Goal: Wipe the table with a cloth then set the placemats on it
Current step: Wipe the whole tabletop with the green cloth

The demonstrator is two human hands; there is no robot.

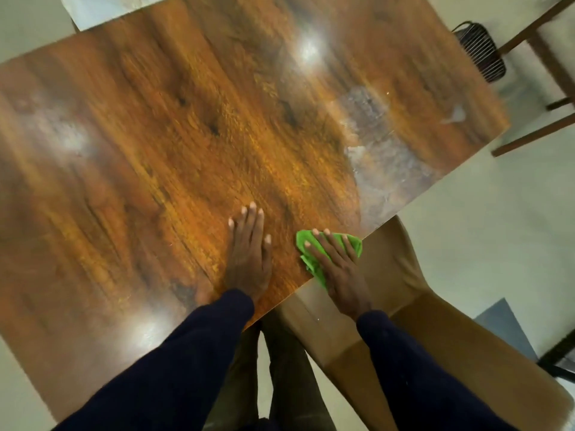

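While two dark sleeves [186, 353] are reaching in from below, both hands are lying on the single wooden table [174, 144]. The left hand [249, 259] is resting flat on the bare wood, fingers straight and together, holding nothing. Just beside it, the right hand [337, 269] is pressing one green cloth [312, 266] against the table's near edge with its fingers spread flat. One tan chair [404, 306] is sitting under that edge. Three bright glares are showing on the tabletop. Farther off, one black wire basket [480, 51] is standing on the floor beside a wooden frame [535, 132], and one pale sheet [102, 10], too blurred to identify, is lying at the far corner.
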